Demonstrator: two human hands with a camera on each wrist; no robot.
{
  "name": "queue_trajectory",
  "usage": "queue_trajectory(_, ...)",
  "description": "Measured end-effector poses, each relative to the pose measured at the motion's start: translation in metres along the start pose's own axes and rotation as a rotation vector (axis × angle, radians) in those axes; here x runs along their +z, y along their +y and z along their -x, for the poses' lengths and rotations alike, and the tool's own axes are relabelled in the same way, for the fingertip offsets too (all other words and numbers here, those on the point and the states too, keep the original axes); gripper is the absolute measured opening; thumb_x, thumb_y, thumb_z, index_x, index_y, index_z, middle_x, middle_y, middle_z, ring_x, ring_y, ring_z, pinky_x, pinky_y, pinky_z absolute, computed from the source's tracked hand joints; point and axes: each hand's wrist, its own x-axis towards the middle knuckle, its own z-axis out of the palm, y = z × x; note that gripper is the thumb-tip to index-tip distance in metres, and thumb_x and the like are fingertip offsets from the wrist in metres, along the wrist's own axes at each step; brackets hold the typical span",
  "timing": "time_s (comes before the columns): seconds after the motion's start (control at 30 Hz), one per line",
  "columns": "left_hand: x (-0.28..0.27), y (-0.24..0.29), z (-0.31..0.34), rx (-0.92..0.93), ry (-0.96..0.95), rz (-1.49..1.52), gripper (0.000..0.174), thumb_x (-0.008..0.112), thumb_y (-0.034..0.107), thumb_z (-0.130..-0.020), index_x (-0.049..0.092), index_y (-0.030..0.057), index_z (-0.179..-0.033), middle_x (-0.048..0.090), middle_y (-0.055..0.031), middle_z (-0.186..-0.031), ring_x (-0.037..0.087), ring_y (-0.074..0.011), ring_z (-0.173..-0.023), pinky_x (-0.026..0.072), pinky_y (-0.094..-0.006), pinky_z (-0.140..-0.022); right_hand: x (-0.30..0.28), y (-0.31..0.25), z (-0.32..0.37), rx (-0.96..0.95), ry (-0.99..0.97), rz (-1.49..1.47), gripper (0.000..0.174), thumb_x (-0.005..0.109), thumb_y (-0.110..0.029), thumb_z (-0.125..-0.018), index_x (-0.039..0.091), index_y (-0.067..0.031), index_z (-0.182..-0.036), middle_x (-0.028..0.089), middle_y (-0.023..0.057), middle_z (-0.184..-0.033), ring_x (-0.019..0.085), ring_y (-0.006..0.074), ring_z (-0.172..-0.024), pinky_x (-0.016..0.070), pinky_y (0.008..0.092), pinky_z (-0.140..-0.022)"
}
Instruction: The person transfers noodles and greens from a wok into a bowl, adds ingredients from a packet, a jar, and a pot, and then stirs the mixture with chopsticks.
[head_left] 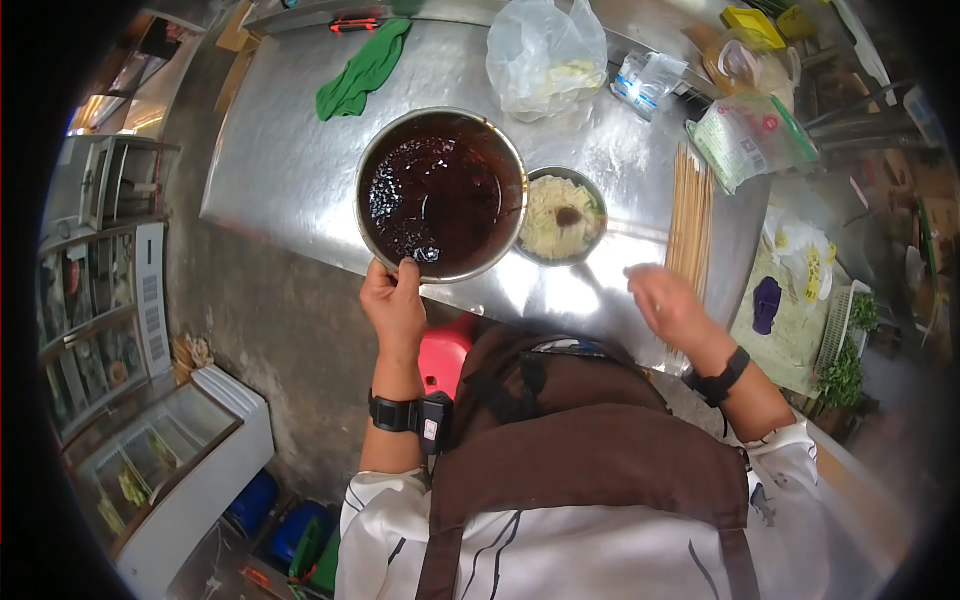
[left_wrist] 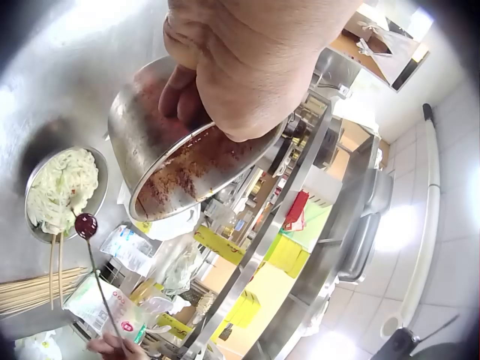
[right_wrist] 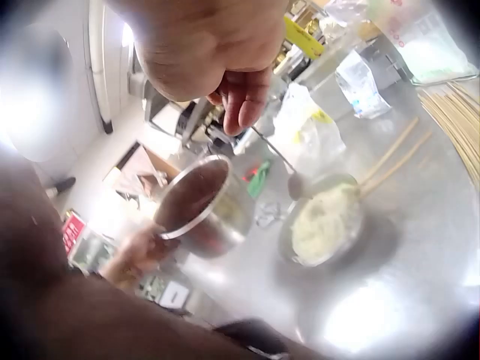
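A deep metal pot (head_left: 511, 240) with dark red sauce (head_left: 455, 200) is held by its rim in my left hand (head_left: 395, 308), thumb at the edge. To its right stands a metal bowl (head_left: 601, 222) of pale shredded food (head_left: 548, 232). My right hand (head_left: 672, 308) pinches a thin-handled spoon, clearest in the left wrist view, where its sauce-coated end (left_wrist: 86, 225) hangs over the bowl's edge. Two wooden chopsticks (right_wrist: 394, 154) lean out of the bowl in the right wrist view. Whether the pot touches the table cannot be told.
Long wooden skewers (head_left: 688, 220) lie on the metal table (head_left: 270, 150) at the right. Behind are a green cloth (head_left: 365, 75), a clear plastic bag (head_left: 547, 60) and a green-white package (head_left: 752, 140). A pink stool (head_left: 446, 355) stands below the front edge.
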Motion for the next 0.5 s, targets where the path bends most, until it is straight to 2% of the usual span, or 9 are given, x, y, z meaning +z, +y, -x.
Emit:
queue_trajectory(0.07, 0.000, 0.002, 0.000, -0.003, -0.008, -0.007, 0.008, 0.054, 0.001, -0.082, 0.054, 0.0022, -0.074, 0.046, 0.0073, -0.064, 0.036, -0.0006, -0.058, 0.0296, -0.0174, -0.052, 0.002, -0.006, 0.001, -0.027, -0.039, -0.018, 0.022, 0.060, 0.002, -0.077, 0.055, 0.0010, -0.099, 0.058, 0.0131, -0.088, 0.058, 0.0284, -0.073, 0.0490, 0.0345, -0.064)
queue_trajectory(0.27, 0.001, -0.003, 0.002, 0.000, -0.038, -0.095, 0.008, 0.054, 0.002, -0.082, 0.055, 0.0018, -0.074, 0.045, 0.0073, -0.064, 0.036, -0.0010, -0.058, 0.0299, -0.0179, -0.052, -0.007, -0.009, 0.007, -0.023, -0.011, -0.019, 0.022, 0.061, 0.002, -0.077, 0.054, 0.0013, -0.098, 0.058, 0.0129, -0.088, 0.058, 0.0280, -0.074, 0.0487, 0.0342, -0.064)
queue_trajectory(0.37, 0.003, -0.009, -0.001, 0.023, -0.047, -0.101, 0.007, 0.055, 0.003, -0.081, 0.055, 0.0013, -0.074, 0.045, 0.0068, -0.063, 0.037, -0.0013, -0.058, 0.0307, -0.0184, -0.052, -0.008, -0.001, 0.015, 0.047, 0.073, -0.091, 0.015, 0.055, -0.001, -0.084, 0.054, 0.0029, -0.099, 0.060, 0.0133, -0.088, 0.060, 0.0238, -0.071, 0.0491, 0.0317, -0.064)
queue_trajectory(0.47, 0.005, -0.011, 0.000, 0.028, -0.049, -0.146, 0.007, 0.056, 0.004, -0.081, 0.055, 0.0010, -0.075, 0.046, 0.0063, -0.063, 0.037, -0.0016, -0.057, 0.0312, -0.0189, -0.051, -0.027, -0.017, 0.011, 0.431, 0.266, -0.516, 0.017, 0.045, -0.007, -0.092, 0.054, 0.0041, -0.100, 0.061, 0.0141, -0.087, 0.060, 0.0194, -0.067, 0.0492, 0.0296, -0.064)
queue_trajectory(0.5, 0.006, -0.012, -0.001, 0.027, -0.046, -0.167, 0.007, 0.056, 0.004, -0.081, 0.055, 0.0009, -0.075, 0.046, 0.0062, -0.063, 0.037, -0.0016, -0.057, 0.0313, -0.0190, -0.051, -0.034, -0.023, 0.007, 0.463, 0.322, -0.569, 0.019, 0.043, -0.009, -0.093, 0.054, 0.0044, -0.101, 0.061, 0.0142, -0.087, 0.060, 0.0189, -0.067, 0.0492, 0.0293, -0.064)
